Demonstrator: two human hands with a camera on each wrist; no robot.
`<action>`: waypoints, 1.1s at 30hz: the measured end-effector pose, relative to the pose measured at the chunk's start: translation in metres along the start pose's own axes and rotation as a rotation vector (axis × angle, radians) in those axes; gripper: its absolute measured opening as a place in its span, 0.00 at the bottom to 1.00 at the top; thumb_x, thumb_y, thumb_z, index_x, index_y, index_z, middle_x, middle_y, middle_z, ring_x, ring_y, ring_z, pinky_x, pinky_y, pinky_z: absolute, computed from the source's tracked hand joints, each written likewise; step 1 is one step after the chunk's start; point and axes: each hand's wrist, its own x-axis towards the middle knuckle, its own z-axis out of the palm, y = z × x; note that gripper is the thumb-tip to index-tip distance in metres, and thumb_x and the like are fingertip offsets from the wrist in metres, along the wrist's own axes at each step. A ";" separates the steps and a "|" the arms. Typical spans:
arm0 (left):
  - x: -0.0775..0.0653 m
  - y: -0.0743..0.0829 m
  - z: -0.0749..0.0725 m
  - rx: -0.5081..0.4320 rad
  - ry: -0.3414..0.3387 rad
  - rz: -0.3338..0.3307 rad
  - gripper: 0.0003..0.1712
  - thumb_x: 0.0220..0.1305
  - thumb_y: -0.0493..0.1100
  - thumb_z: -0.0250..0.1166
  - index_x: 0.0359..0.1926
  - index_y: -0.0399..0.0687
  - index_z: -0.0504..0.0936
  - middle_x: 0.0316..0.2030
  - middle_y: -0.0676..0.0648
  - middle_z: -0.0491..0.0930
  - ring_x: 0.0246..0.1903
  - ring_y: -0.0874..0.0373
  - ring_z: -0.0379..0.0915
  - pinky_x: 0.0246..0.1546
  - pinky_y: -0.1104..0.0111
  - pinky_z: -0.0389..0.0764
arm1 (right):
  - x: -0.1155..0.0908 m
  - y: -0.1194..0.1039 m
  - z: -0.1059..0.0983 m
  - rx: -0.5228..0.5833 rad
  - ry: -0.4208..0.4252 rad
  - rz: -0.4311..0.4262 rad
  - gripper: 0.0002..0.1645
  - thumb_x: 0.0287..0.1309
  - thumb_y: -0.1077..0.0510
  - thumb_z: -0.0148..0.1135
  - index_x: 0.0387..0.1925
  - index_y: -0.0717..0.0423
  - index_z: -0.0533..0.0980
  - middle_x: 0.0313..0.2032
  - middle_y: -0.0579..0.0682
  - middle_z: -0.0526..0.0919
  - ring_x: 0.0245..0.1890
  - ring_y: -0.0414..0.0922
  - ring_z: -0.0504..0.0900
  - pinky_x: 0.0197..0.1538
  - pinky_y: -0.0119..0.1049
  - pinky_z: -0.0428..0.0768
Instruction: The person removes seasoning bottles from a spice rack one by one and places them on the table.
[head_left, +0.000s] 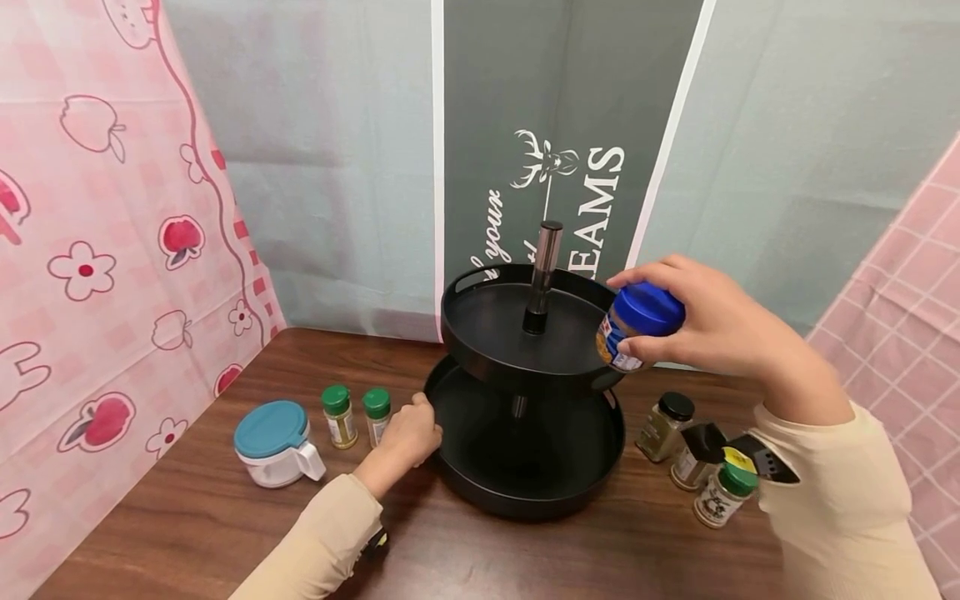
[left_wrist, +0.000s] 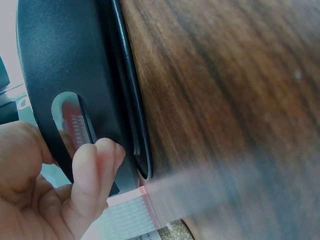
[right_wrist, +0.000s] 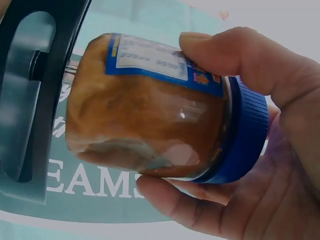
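Note:
A peanut butter jar (head_left: 633, 325) with a blue lid is gripped by my right hand (head_left: 712, 325) at the right rim of the upper tier. In the right wrist view the jar (right_wrist: 150, 110) lies sideways between thumb and fingers, its brown contents showing through the wall. The black two-tier tray stand (head_left: 525, 500) has a metal post (head_left: 547, 258) rising through its middle. My left hand (head_left: 405, 433) holds the left rim of the lower tier. In the left wrist view, fingers (left_wrist: 90, 175) curl round the rim (left_wrist: 60, 145) at its handle slot.
Two green-capped spice jars (head_left: 341, 421) and a white container with a teal lid (head_left: 270, 429) stand left of the stand. Several spice jars, one black-capped (head_left: 660, 429) and one green-capped (head_left: 720, 496), stand at right, near my right sleeve. Printed cloths hang behind and beside the wooden table (head_left: 480, 558).

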 end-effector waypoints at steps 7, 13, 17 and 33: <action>0.000 0.001 0.000 0.000 0.003 0.009 0.20 0.52 0.40 0.58 0.40 0.29 0.64 0.14 0.42 0.70 0.15 0.52 0.69 0.20 0.62 0.76 | -0.022 0.005 -0.003 -0.020 0.002 0.035 0.33 0.33 0.55 0.74 0.47 0.44 0.73 0.39 0.50 0.74 0.34 0.48 0.74 0.30 0.47 0.78; 0.000 0.001 0.000 0.003 0.013 0.011 0.21 0.52 0.40 0.59 0.41 0.28 0.64 0.15 0.41 0.71 0.15 0.52 0.70 0.21 0.62 0.76 | -0.038 0.015 0.000 -0.051 -0.004 0.016 0.33 0.33 0.54 0.75 0.46 0.47 0.70 0.38 0.51 0.75 0.32 0.48 0.75 0.27 0.45 0.78; -0.001 0.001 0.000 0.003 0.015 0.008 0.21 0.52 0.40 0.59 0.41 0.28 0.64 0.15 0.41 0.71 0.15 0.52 0.70 0.20 0.62 0.76 | -0.047 0.021 0.005 -0.039 -0.035 0.040 0.33 0.34 0.54 0.75 0.46 0.47 0.70 0.38 0.51 0.75 0.31 0.46 0.75 0.26 0.42 0.77; -0.002 0.002 -0.001 0.000 0.008 0.008 0.20 0.52 0.40 0.58 0.41 0.28 0.64 0.11 0.44 0.69 0.13 0.53 0.69 0.20 0.62 0.75 | -0.064 0.040 0.034 -0.010 -0.145 0.113 0.32 0.31 0.53 0.76 0.42 0.49 0.69 0.36 0.54 0.74 0.32 0.49 0.75 0.28 0.45 0.78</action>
